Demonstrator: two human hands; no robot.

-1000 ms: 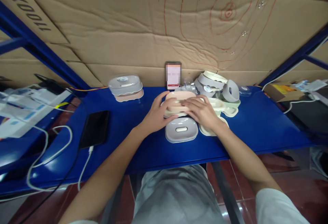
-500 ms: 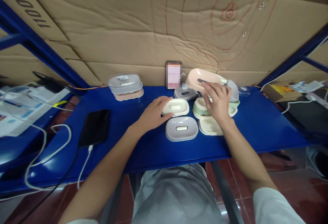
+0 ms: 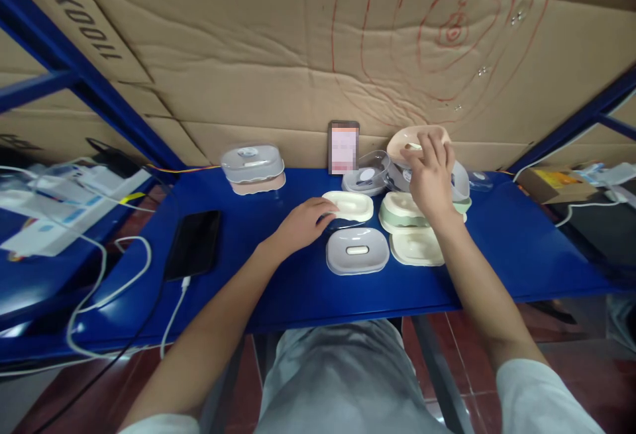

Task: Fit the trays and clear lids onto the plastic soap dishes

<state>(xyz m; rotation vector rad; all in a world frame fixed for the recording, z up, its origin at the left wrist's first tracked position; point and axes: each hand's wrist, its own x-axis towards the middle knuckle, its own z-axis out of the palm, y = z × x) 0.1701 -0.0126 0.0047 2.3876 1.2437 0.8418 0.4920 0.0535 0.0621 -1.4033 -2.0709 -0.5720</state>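
Note:
My left hand point(image 3: 309, 222) pinches the left end of a cream oval dish point(image 3: 355, 206), whose front edge looks slightly raised off the table. In front of it lies a grey oval dish point(image 3: 358, 260) with a pale bar in its middle. My right hand point(image 3: 431, 169) grips a peach oval dish point(image 3: 401, 139), tilted over the pile at the back right; its fingertips are inside the dish. Below that hand are a green-and-cream oval piece point(image 3: 397, 220) and a cream tray point(image 3: 415, 248). My right hand and wrist partly cover the pile.
A grey box with a clear cover point(image 3: 253, 163) rests on a peach piece at the back left. Beside the upright phone point(image 3: 343, 148) is a clear cover point(image 3: 373, 167). A black phone point(image 3: 193, 243) with a white cable lies left. Cardboard point(image 3: 248, 56) stands behind the blue table point(image 3: 293, 288).
The peach dish has moved right and back with my right hand. My left hand stays at the cream dish, whose front edge now seems lifted. The view has shifted slightly.

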